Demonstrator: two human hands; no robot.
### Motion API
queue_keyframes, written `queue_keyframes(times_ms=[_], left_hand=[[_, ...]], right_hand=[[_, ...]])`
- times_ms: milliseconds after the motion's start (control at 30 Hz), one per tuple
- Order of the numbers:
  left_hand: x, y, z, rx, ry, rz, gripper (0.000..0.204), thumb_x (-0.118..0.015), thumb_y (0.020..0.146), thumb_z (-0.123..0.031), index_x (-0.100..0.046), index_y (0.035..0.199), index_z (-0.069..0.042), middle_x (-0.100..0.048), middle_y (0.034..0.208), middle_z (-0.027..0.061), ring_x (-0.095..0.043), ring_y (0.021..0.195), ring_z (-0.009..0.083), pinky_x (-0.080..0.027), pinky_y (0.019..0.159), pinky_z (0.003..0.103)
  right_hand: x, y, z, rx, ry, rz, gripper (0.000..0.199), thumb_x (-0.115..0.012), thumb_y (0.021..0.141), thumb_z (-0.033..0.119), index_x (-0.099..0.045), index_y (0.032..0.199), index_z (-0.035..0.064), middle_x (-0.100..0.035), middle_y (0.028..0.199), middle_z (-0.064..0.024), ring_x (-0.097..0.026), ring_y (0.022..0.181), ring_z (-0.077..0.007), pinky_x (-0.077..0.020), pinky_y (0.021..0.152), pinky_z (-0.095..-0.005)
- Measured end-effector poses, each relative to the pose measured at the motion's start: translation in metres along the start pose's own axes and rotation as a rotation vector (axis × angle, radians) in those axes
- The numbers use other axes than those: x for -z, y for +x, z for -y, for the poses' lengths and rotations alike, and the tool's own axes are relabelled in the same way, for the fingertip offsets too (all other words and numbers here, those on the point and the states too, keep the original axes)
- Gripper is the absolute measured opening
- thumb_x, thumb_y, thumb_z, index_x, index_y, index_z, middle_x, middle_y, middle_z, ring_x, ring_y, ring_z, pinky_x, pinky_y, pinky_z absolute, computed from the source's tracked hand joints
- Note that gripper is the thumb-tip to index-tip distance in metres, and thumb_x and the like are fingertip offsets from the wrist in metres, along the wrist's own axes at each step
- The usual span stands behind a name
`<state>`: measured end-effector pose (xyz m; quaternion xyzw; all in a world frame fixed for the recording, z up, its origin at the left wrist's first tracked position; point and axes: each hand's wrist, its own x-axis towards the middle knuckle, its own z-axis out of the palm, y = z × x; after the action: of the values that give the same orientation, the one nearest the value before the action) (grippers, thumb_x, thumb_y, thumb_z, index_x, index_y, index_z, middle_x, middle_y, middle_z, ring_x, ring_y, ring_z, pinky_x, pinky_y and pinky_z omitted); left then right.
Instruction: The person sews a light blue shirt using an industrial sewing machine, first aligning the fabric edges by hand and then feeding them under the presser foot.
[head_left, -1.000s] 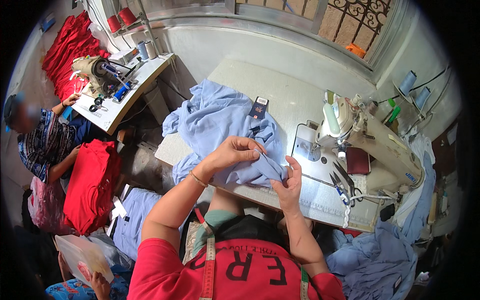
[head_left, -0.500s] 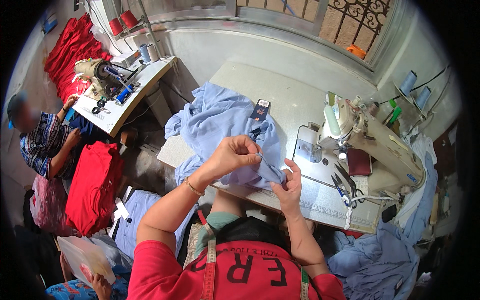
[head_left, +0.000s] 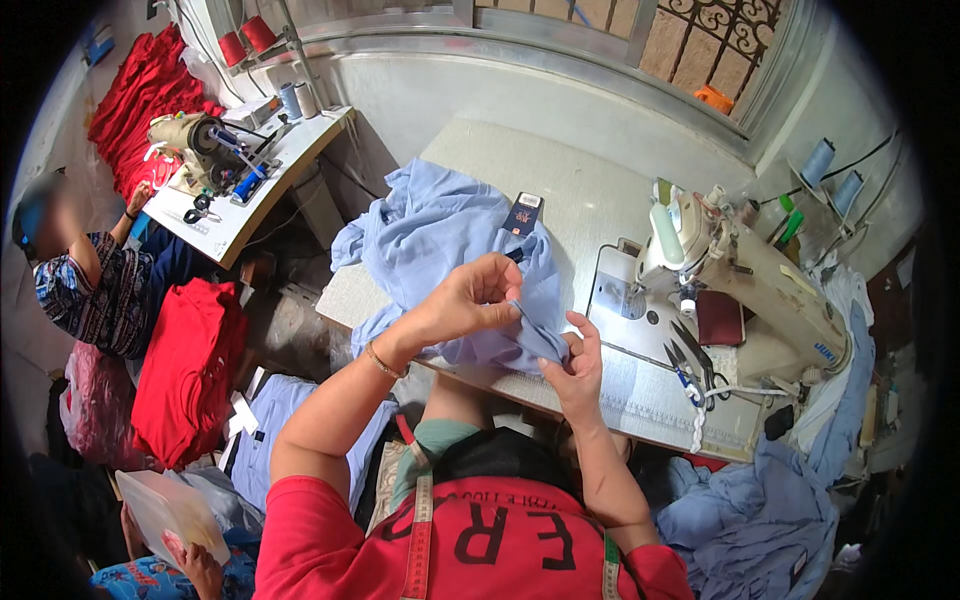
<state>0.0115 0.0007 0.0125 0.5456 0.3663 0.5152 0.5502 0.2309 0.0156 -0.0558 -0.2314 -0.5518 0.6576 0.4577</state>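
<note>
A light blue garment (head_left: 420,225) lies bunched on the sewing table (head_left: 470,150), its near part lifted toward me. My left hand (head_left: 480,295) pinches a folded edge of it between thumb and fingertips. At the other end of that fold, my right hand (head_left: 575,365) grips the cloth between thumb and finger, with its index finger raised. The stretch between both hands is pulled fairly straight. A dark tag (head_left: 523,214) rests on the garment beyond my hands. To the right stands a sewing machine (head_left: 740,270).
Scissors (head_left: 700,365) and a dark red pad (head_left: 719,322) lie right of my right hand. Blue cloth (head_left: 750,510) heaps at the lower right. Leftward, a co-worker (head_left: 90,270) sits at another sewing machine (head_left: 190,145). Another person's hand (head_left: 203,570) holds a clear plastic container (head_left: 170,515).
Both my hands keep their hold on the fold, with only slight shifts of the fingers. The co-worker at the left has raised one arm toward their head.
</note>
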Motion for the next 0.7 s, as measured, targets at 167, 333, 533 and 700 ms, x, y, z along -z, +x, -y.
queue_keyframes(times_ms=[167, 333, 533, 700], left_hand=[[0.005, -0.001, 0.008, 0.011, -0.002, -0.010, 0.031, -0.067, 0.082, 0.006, -0.053, 0.107, -0.006, -0.055, 0.094, -0.0041, -0.053, 0.085, 0.0028, -0.045, 0.077, 0.019], [0.012, 0.000, 0.007, 0.037, 0.058, 0.071, 0.027, -0.068, 0.082, 0.005, -0.057, 0.104, -0.004, -0.056, 0.093, -0.0042, -0.052, 0.085, 0.0026, -0.044, 0.076, 0.019], [0.020, 0.000, 0.000, 0.090, 0.363, 0.131, 0.017, -0.068, 0.084, 0.000, -0.065, 0.100, 0.000, -0.060, 0.093, -0.0016, -0.055, 0.083, 0.0085, -0.046, 0.075, 0.023], [0.016, -0.003, -0.014, -0.052, 0.743, 0.177, 0.017, -0.066, 0.085, -0.005, -0.064, 0.101, 0.000, -0.062, 0.094, 0.0076, -0.059, 0.081, 0.0195, -0.048, 0.073, 0.031]], right_hand=[[0.002, 0.000, -0.002, -0.018, -0.014, 0.010, 0.068, -0.062, 0.081, -0.006, -0.031, 0.140, 0.0053, -0.060, 0.102, -0.0084, -0.055, 0.089, -0.0098, -0.0437, 0.077, -0.0217], [0.002, 0.001, -0.001, -0.022, -0.021, 0.011, 0.069, -0.061, 0.080, -0.007, -0.031, 0.140, 0.0053, -0.060, 0.100, -0.0075, -0.055, 0.088, -0.0096, -0.0437, 0.077, -0.0212], [0.002, 0.002, 0.000, -0.034, -0.018, 0.015, 0.070, -0.061, 0.079, -0.009, -0.031, 0.140, 0.0051, -0.060, 0.099, -0.0068, -0.056, 0.087, -0.0093, -0.0437, 0.077, -0.0208], [0.000, 0.001, -0.001, -0.025, -0.033, 0.030, 0.069, -0.061, 0.079, -0.008, -0.031, 0.140, 0.0048, -0.059, 0.098, -0.0060, -0.055, 0.085, -0.0087, -0.0434, 0.076, -0.0208]])
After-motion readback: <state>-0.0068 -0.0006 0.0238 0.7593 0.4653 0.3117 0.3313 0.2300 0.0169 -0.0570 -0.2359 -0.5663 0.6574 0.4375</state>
